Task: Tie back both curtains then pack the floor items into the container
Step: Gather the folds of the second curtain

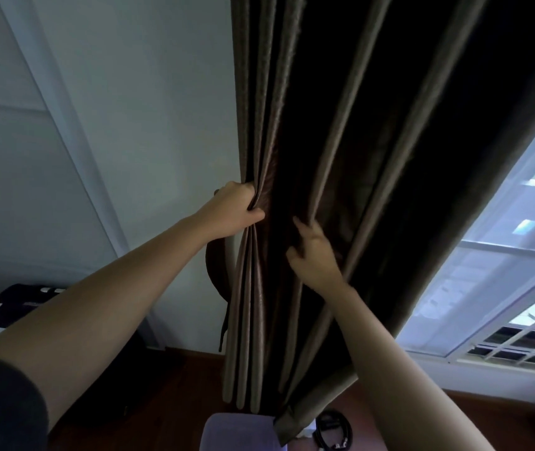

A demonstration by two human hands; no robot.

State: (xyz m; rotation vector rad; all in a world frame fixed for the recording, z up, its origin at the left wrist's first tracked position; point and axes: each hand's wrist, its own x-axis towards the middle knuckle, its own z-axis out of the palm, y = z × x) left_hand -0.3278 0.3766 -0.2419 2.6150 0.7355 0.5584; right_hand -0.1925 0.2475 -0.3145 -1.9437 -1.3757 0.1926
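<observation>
**At the window: a curtain being gathered for tying**

At the left edge of the window, beside the pale wall [162, 109], the brown curtain [341, 141] is bunched into folds. The leftmost pleats are clutched in the left hand [238, 213], whose fingers are closed tight around them. Just below that hand a dark tie-back strap [215, 275] hangs in a loop against the wall, not yet wrapped around the cloth. Further right, a fold is pinched by the right hand [313, 252], fingers curled narrowly on the fabric. Beyond it the rest of the curtain spreads loose towards the bright window [503, 271].

The cloth is judged thick and fairly heavy, yet soft and pliant, so it should compress easily but may slide out of a loose grip. It is probably best taken at strap height, with all folds encircled together. On the wooden floor [168, 402] below, a purple container [240, 431] and a black cable [334, 424] are seen.
</observation>
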